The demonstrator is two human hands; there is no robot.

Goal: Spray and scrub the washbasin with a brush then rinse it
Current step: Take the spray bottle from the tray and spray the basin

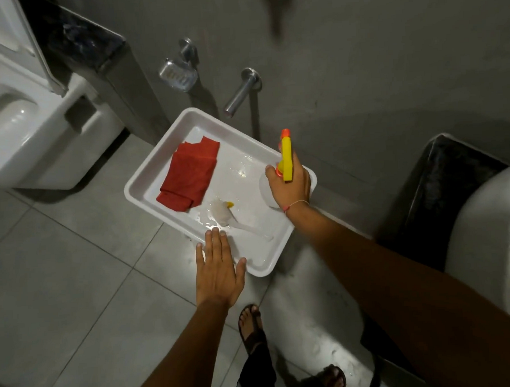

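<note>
head view: right hand (290,186) is clamped on the yellow-and-orange-topped clear plastic spray bottle (286,158) at frame centre. left hand (219,266), fingers spread and empty, hovers nearer the translucent white scrub brush (230,216) just above it in the white rectangular plastic tray (148,180), handle running toward lower right.

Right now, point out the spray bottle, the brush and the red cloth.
spray bottle (286,156), head view, on its yellow trigger head.
brush (221,213), head view, on its pale bristle head.
red cloth (190,174), head view, on the middle of the fold.
</note>
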